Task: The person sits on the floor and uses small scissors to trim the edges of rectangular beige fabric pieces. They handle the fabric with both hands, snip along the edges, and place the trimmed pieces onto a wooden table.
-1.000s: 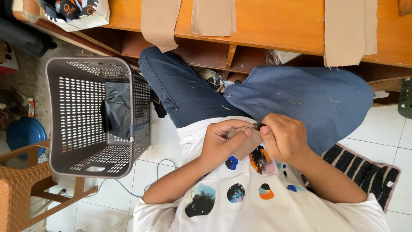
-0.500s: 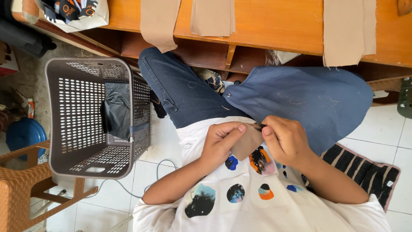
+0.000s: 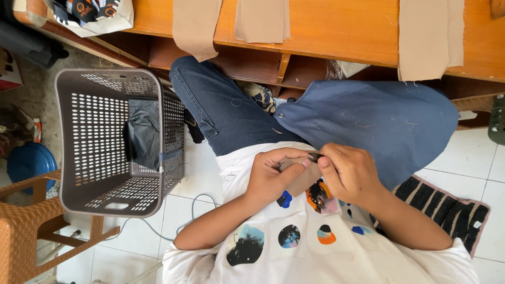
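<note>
Fingertips of both hands meet on a small dark object over a tan fabric piece at the lap. Left hand and right hand pinch it. Blue cloth drapes the right knee; grey perforated basket stands left.

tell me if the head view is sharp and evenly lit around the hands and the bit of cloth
Head view: soft, even daylight, no glare; the left hand, right hand and tan cloth piece are fairly sharp; the small dark item pinched between the fingers is too tiny to identify; the grey laundry basket bends slightly near the edge.
</note>
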